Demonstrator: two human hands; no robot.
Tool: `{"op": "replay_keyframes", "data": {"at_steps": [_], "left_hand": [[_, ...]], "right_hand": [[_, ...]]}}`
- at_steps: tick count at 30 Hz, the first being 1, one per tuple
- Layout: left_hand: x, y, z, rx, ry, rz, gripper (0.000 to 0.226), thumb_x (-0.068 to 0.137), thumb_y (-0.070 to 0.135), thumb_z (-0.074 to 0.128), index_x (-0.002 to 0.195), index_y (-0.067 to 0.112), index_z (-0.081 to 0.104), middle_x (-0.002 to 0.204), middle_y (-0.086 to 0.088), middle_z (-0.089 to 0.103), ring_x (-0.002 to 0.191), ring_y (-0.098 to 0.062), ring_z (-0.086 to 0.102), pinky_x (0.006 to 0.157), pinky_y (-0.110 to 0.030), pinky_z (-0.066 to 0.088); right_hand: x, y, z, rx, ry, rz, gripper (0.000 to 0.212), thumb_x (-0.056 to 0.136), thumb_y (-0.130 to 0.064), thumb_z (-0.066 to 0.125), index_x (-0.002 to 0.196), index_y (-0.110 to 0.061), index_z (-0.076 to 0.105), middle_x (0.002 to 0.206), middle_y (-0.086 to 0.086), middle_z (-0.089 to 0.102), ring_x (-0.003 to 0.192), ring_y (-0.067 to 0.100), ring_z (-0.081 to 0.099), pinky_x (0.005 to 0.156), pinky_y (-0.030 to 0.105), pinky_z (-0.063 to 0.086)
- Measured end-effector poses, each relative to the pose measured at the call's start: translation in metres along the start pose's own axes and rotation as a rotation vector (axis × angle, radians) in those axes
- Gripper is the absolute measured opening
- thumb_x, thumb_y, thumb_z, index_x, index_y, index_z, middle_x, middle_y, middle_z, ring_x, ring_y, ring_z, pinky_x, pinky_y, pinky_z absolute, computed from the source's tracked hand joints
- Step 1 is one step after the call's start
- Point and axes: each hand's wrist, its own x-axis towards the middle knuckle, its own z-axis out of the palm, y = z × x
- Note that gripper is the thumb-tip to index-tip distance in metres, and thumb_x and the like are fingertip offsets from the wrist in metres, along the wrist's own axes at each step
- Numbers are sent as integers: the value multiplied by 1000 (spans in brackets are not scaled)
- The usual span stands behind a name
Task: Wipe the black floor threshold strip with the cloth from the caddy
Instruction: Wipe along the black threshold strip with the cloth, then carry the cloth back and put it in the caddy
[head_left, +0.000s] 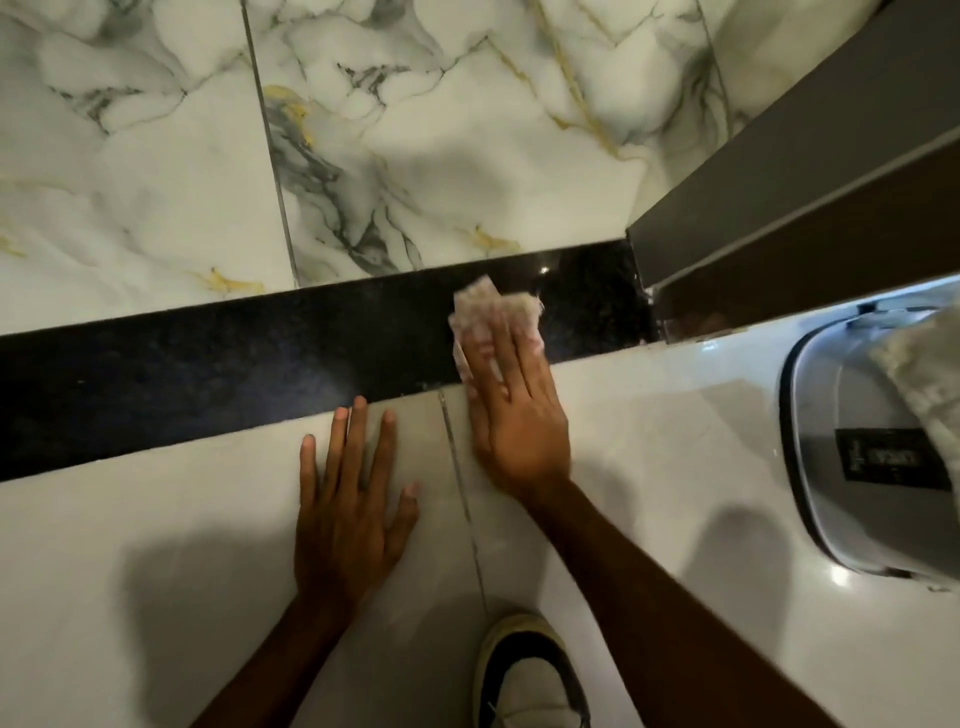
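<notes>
On speckled black threshold strip (234, 358), pale frayed cloth (485, 312) under straight-fingered right hand (511, 415), left hand (345, 514) flat and empty

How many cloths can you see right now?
2. One cloth pressed on the black strip under the right hand; another cloth draped over the caddy at right. Others may hide inside.
</notes>
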Motion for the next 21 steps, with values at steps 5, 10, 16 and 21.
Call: {"op": "replay_keyframes", "data": {"at_steps": [5,10,16,21], "left_hand": [[-2,3,-1,-12,14,1,76,107,51,33,172,13,28,182,-20,19,168,-40,21,136,-63,16],[-3,-3,6,13,-2,27,78,108,54,32,176,18,17,184,-17,12,171,-35,11,138,-57,2],[5,7,-43,36,-291,39,85,104,66,14,176,22,3,185,-15,-8,172,-37,-2,138,-65,2],[-23,44,-184,19,-359,74,87,104,69,6,176,19,6,184,-18,-4,172,-38,1,138,-64,5]], "right_hand": [[-19,33,-12,-127,55,320,56,116,-31,33,170,-17,31,179,13,26,169,32,20,133,55,37],[59,30,-1,-70,23,389,65,115,-29,36,173,-17,11,183,13,7,171,36,6,141,55,16],[-28,-28,-35,162,-221,304,82,109,-5,55,174,-27,9,184,1,-5,170,25,-10,140,50,13],[-115,-70,-154,437,-658,535,81,104,10,49,172,-26,24,184,-2,7,172,26,-4,133,57,35]]}}
